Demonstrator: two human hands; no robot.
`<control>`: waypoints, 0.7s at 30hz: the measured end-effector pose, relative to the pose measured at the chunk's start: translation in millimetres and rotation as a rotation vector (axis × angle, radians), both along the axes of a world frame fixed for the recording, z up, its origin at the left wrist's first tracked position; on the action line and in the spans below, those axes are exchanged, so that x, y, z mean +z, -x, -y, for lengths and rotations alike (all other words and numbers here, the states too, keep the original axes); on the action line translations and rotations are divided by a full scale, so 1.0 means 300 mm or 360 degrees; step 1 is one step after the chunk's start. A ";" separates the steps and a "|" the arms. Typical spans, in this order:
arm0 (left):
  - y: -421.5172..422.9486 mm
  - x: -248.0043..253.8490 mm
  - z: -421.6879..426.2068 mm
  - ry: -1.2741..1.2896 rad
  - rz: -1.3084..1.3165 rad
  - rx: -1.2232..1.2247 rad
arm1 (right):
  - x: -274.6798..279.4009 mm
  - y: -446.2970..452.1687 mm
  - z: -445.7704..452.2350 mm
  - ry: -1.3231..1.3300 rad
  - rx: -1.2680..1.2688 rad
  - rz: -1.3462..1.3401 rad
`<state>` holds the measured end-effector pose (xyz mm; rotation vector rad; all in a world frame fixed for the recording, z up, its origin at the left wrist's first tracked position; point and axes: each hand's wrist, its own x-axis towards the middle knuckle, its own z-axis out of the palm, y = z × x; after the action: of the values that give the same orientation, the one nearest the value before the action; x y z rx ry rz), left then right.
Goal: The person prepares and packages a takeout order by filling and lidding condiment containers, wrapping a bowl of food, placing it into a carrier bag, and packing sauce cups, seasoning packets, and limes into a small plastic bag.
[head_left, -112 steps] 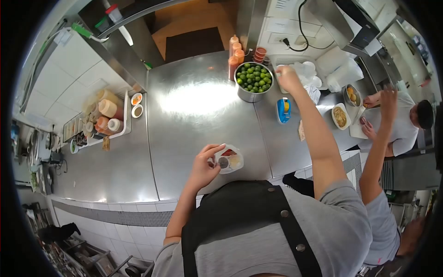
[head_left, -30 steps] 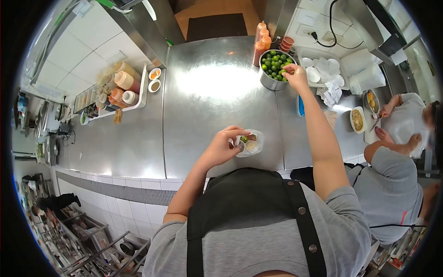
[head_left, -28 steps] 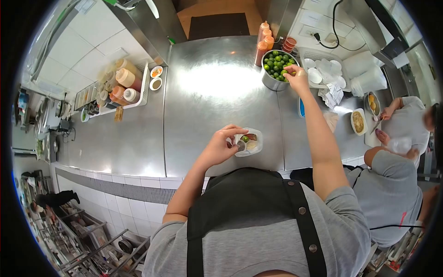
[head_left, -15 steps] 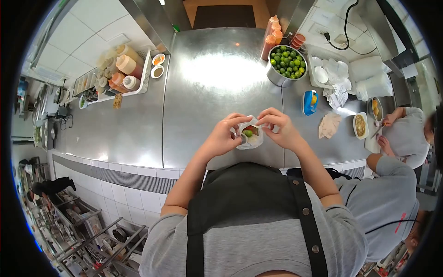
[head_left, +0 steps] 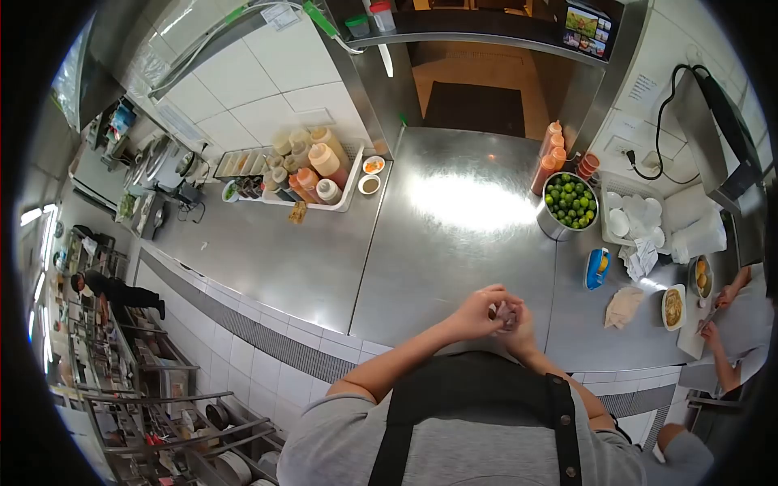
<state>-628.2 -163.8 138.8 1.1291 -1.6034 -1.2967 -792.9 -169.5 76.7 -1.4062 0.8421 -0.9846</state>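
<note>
Close to my apron, above the front edge of the steel counter (head_left: 454, 267), my two hands meet around a clear plastic bag (head_left: 507, 316). My left hand (head_left: 476, 313) pinches the gathered plastic between thumb and fingers. Wrapped about the bag's other side is my right hand (head_left: 522, 334). Only a small crumpled part of the bag shows; its contents are hidden by the hands.
A metal pot of limes (head_left: 570, 202) stands at the right, with orange sauce bottles (head_left: 551, 154) behind. Nearer are a blue container (head_left: 597, 268), a cloth (head_left: 623, 308) and a food dish (head_left: 673, 308). A co-worker's hands (head_left: 710, 328) work far right; a bottle bin (head_left: 347, 198) sits left.
The bag was held open, showing a green lime-like piece inside; now its top is gathered between my hands. My hands have come together, and the camera view has tilted up and turned left.
</note>
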 end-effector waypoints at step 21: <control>-0.013 0.181 0.144 -0.0371 -0.0393 -0.0890 | 0.707 0.160 0.261 0.0568 0.0497 -0.0631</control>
<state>-624.2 -207.0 193.0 0.6241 -1.6684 -1.9425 -841.0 -247.8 288.8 -2.0157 0.7184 -0.6417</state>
